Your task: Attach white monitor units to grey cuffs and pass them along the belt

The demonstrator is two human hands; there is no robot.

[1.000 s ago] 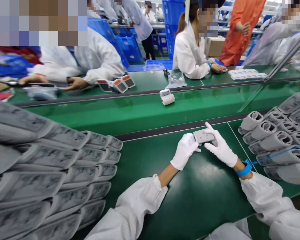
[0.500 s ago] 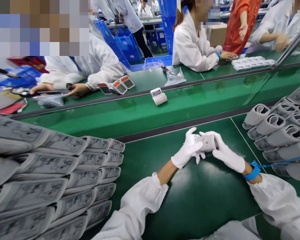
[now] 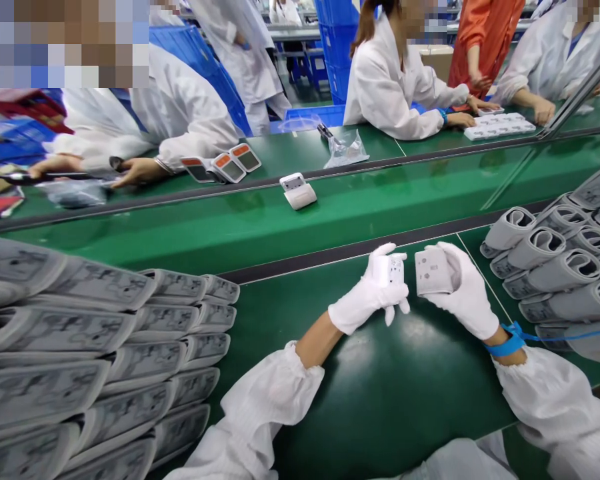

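Observation:
Above the green worktop, my gloved left hand (image 3: pixel 363 297) grips a small white monitor unit (image 3: pixel 390 269), whose face with small dark holes points toward my right hand. My gloved right hand (image 3: pixel 467 297) holds a rolled grey wrist cuff (image 3: pixel 431 270), its flat side with a few round marks facing up. A narrow gap separates the unit from the cuff. Both gloves are white, and a blue wrist strap (image 3: pixel 505 341) with a cord sits on my right wrist.
Stacked grey cuffs (image 3: pixel 155 327) fill the left side, and more rolled cuffs (image 3: pixel 555 253) stand at right. A white monitor with cuff (image 3: pixel 299 191) lies on the green belt (image 3: pixel 220 230) ahead. Across it, co-workers sit near a white tray (image 3: pixel 500 125) and a plastic bag (image 3: pixel 347 150).
My hands have moved apart. The white unit and the grey cuff, close together before, now show a gap between them. The view has shifted slightly to the right.

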